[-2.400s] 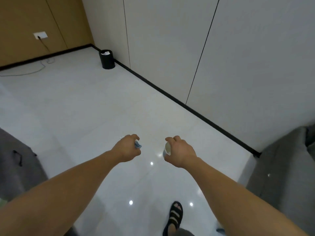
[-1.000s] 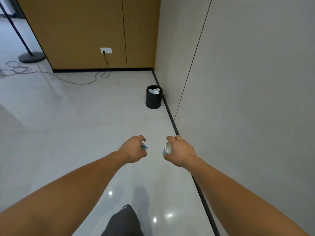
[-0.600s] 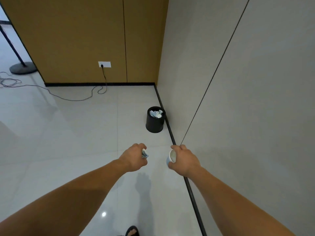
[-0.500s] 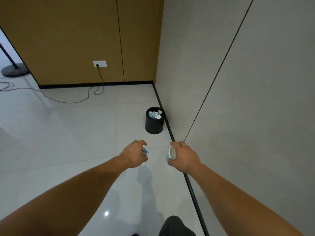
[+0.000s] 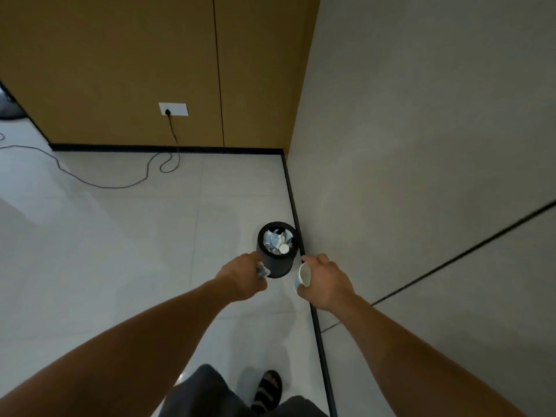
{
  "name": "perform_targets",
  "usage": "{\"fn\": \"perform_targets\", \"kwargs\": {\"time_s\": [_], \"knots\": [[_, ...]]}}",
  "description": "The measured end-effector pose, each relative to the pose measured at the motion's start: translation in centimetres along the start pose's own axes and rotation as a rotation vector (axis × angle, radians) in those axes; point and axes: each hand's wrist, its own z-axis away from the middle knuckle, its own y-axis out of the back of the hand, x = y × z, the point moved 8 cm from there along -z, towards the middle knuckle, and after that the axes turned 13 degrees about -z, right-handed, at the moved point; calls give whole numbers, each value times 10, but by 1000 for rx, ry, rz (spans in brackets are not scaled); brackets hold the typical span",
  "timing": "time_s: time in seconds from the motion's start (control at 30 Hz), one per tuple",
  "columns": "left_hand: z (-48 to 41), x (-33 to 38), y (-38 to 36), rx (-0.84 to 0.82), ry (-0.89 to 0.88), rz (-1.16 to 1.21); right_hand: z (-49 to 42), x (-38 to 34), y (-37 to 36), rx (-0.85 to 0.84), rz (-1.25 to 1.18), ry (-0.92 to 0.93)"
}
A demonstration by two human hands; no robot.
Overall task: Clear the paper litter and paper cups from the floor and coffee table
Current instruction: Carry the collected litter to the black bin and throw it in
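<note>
My left hand (image 5: 243,276) grips a crumpled blue-and-white piece of paper litter (image 5: 262,270), held just left of the bin's side. My right hand (image 5: 328,281) holds a white paper cup (image 5: 303,276) on its side, mouth facing left, just right of the bin. Between and slightly beyond both hands stands a black round waste bin (image 5: 278,264) on the floor by the wall, with crumpled paper and a cup (image 5: 278,240) inside.
A grey wall with a black skirting (image 5: 313,308) runs along the right. Ahead is a wooden wall with a socket (image 5: 173,109); a dark cable (image 5: 120,183) trails over the white tiled floor. My sandalled foot (image 5: 267,389) is below.
I have walked closer to the bin; it went from well ahead of my hands to right between them. Both hands keep the same hold on the paper and the cup.
</note>
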Motion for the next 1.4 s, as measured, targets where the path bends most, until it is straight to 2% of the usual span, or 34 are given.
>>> {"fn": "perform_targets", "kwargs": {"time_s": [0.23,0.43,0.6,0.77,0.93,1.07,1.17,1.27,1.4], "knots": [[-160,1,20,-39,-43,-32,-156,11,27,-13,-32,-30],[-324,-13,4,-101,-115,-83,-303,47,13,-17,-87,-143],[-440,-22,-56,-85,-194,-118,-420,95,-34,17,-115,-173],[-532,-52,-161,-111,-253,-232,-521,168,-113,-7,-116,-203],[-579,-79,-259,-78,-296,-311,-587,231,-189,-37,-121,-179],[-603,-107,-301,-82,-321,-502,-615,248,-233,-62,-77,-91],[-605,-117,-314,-108,-328,-610,-619,246,-245,-31,-97,-34],[-601,-113,-315,-120,-317,-603,-611,244,-246,-5,-68,6],[-598,-116,-304,-132,-256,-577,-598,252,-247,-66,-12,-26]]}}
